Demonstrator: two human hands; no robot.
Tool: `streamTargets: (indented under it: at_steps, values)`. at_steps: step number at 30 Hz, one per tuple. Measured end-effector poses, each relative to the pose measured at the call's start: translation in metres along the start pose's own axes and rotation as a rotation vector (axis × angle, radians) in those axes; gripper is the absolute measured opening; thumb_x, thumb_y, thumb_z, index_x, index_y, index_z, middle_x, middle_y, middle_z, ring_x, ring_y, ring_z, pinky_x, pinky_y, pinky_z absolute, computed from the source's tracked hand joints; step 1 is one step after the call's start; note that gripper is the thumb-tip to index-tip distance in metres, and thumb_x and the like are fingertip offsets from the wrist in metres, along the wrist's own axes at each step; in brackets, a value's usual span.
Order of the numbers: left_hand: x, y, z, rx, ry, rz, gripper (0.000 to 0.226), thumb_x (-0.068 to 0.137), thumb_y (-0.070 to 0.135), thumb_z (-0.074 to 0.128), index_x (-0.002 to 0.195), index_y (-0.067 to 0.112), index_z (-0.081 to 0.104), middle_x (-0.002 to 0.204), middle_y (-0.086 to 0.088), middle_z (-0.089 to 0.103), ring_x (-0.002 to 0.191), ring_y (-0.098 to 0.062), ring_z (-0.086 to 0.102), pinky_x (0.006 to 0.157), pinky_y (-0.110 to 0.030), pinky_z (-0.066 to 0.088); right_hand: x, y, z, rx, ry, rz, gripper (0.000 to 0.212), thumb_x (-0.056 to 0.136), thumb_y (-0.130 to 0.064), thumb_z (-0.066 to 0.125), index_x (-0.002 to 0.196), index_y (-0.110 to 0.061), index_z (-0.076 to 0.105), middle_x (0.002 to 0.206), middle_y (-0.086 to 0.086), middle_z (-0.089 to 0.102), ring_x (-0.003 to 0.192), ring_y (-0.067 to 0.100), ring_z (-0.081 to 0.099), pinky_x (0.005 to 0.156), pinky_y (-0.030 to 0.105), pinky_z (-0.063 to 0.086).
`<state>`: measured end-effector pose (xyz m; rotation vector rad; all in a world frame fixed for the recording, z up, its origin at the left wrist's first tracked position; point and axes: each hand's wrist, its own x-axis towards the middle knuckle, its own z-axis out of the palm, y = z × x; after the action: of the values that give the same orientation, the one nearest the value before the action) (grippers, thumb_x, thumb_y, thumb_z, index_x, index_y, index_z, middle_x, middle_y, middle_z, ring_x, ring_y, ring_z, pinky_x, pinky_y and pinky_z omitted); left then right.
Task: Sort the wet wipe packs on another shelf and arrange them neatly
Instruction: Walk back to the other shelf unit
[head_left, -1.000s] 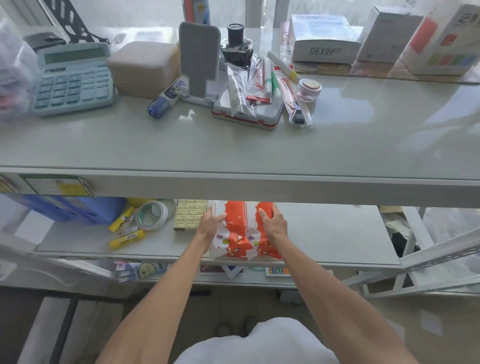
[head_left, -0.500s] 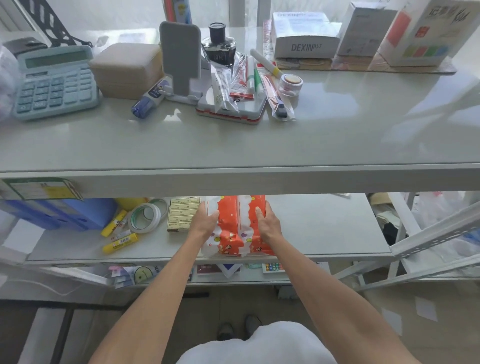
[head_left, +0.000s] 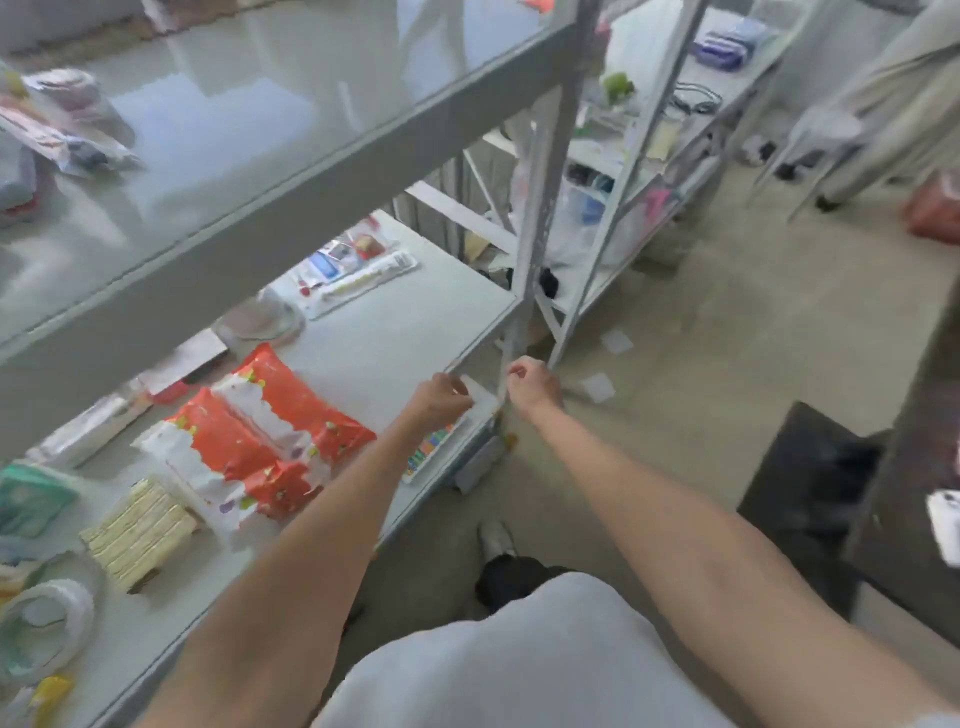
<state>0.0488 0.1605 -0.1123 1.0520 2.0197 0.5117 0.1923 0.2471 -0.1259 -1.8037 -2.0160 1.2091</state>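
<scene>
The orange and white wet wipe packs (head_left: 260, 441) lie on the middle shelf (head_left: 415, 312) near its front edge, pressed side by side and partly one over the other, beside a stack of pale yellow pads (head_left: 137, 535). No hand touches them. The left hand (head_left: 441, 397) is loosely curled at the front right edge of the shelf, well apart from the packs, and holds nothing that can be seen. The right hand (head_left: 532, 384) is also loosely closed, just beside the grey upright post (head_left: 540, 208) of the rack; whether it touches the post cannot be told, because the view is blurred. The two hands are near each other but not joined.

The packs look soft and light, with a smooth plastic film that probably slips a little and folds under pressure. A good hold is likely on the two long sides, with flat palms, so that the group stays together. The crimped white ends seem too thin to pull on. They appear not fragile, but hard squeezing could deform them.
</scene>
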Motion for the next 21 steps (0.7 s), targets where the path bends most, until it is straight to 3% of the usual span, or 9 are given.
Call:
streamTargets:
  at_steps: [2, 6, 8, 12, 14, 16, 17, 19, 21]
  values:
    - [0.015, 0.026, 0.029, 0.122, -0.078, 0.054, 0.026, 0.087, 0.016, 0.064, 0.108, 0.002, 0.072, 0.107, -0.021, 0.072, 0.105, -0.035, 0.067, 0.086, -0.036, 0.054, -0.004, 0.038, -0.039, -0.021, 0.096, 0.102, 0.026, 0.097, -0.016, 0.052, 0.111, -0.013, 0.073, 0.124, 0.018, 0.07, 0.117, 0.038, 0.063, 0.092, 0.034, 0.05]
    - [0.036, 0.091, 0.086, 0.248, -0.211, 0.187, 0.022, 0.092, 0.018, 0.059, 0.096, 0.0, 0.072, 0.09, -0.013, 0.064, 0.084, -0.025, 0.059, 0.072, -0.029, 0.043, -0.012, 0.117, -0.103, -0.075, 0.221, 0.286, 0.033, 0.098, -0.021, 0.049, 0.119, -0.009, 0.072, 0.128, 0.021, 0.068, 0.121, 0.039, 0.061, 0.096, 0.037, 0.05]
    - [0.042, 0.126, 0.114, 0.254, -0.235, 0.258, 0.02, 0.091, 0.01, 0.057, 0.09, -0.006, 0.071, 0.088, -0.017, 0.066, 0.08, -0.025, 0.058, 0.069, -0.031, 0.046, -0.013, 0.153, -0.13, -0.071, 0.26, 0.345, 0.033, 0.098, -0.022, 0.049, 0.117, -0.008, 0.073, 0.125, 0.022, 0.069, 0.12, 0.039, 0.062, 0.095, 0.038, 0.051]
    - [0.063, 0.189, 0.161, 0.266, -0.231, 0.333, 0.012, 0.084, -0.003, 0.064, 0.086, -0.002, 0.076, 0.083, -0.014, 0.069, 0.078, -0.027, 0.066, 0.066, -0.026, 0.049, -0.002, 0.205, -0.178, -0.033, 0.281, 0.401, 0.026, 0.094, -0.006, 0.04, 0.086, -0.004, 0.065, 0.099, 0.025, 0.068, 0.098, 0.038, 0.062, 0.078, 0.039, 0.048]
    - [0.081, 0.219, 0.181, 0.291, -0.257, 0.353, 0.01, 0.076, -0.004, 0.069, 0.075, 0.002, 0.077, 0.066, -0.007, 0.063, 0.068, -0.024, 0.064, 0.055, -0.021, 0.046, 0.015, 0.227, -0.197, -0.012, 0.287, 0.429, 0.024, 0.09, -0.004, 0.041, 0.076, -0.008, 0.059, 0.087, 0.02, 0.063, 0.086, 0.033, 0.056, 0.071, 0.035, 0.042]
    - [0.103, 0.249, 0.2, 0.326, -0.281, 0.359, 0.015, 0.072, -0.005, 0.069, 0.061, 0.003, 0.073, 0.05, -0.001, 0.056, 0.051, -0.016, 0.06, 0.039, -0.012, 0.038, 0.037, 0.247, -0.218, 0.033, 0.292, 0.466, 0.025, 0.089, -0.005, 0.041, 0.076, -0.009, 0.063, 0.087, 0.018, 0.065, 0.084, 0.032, 0.056, 0.07, 0.031, 0.042]
    - [0.115, 0.265, 0.21, 0.337, -0.292, 0.349, 0.013, 0.074, -0.005, 0.068, 0.064, 0.0, 0.074, 0.047, -0.001, 0.056, 0.043, -0.01, 0.057, 0.035, -0.01, 0.035, 0.049, 0.255, -0.23, 0.058, 0.297, 0.482, 0.027, 0.088, -0.005, 0.041, 0.078, -0.009, 0.066, 0.09, 0.018, 0.068, 0.085, 0.033, 0.059, 0.07, 0.031, 0.044]
    - [0.142, 0.294, 0.229, 0.338, -0.29, 0.325, 0.016, 0.079, 0.0, 0.063, 0.073, -0.003, 0.077, 0.056, -0.009, 0.064, 0.044, -0.011, 0.057, 0.038, -0.013, 0.039, 0.073, 0.269, -0.257, 0.085, 0.292, 0.499, 0.03, 0.089, -0.007, 0.042, 0.087, -0.006, 0.072, 0.097, 0.02, 0.071, 0.09, 0.037, 0.065, 0.072, 0.032, 0.049]
    - [0.17, 0.32, 0.249, 0.381, -0.29, 0.326, 0.021, 0.085, 0.006, 0.057, 0.084, -0.004, 0.076, 0.071, -0.012, 0.065, 0.061, -0.022, 0.056, 0.053, -0.023, 0.042, 0.095, 0.283, -0.286, 0.075, 0.278, 0.51, 0.032, 0.09, -0.008, 0.043, 0.096, -0.005, 0.074, 0.102, 0.019, 0.071, 0.096, 0.037, 0.067, 0.077, 0.035, 0.054]
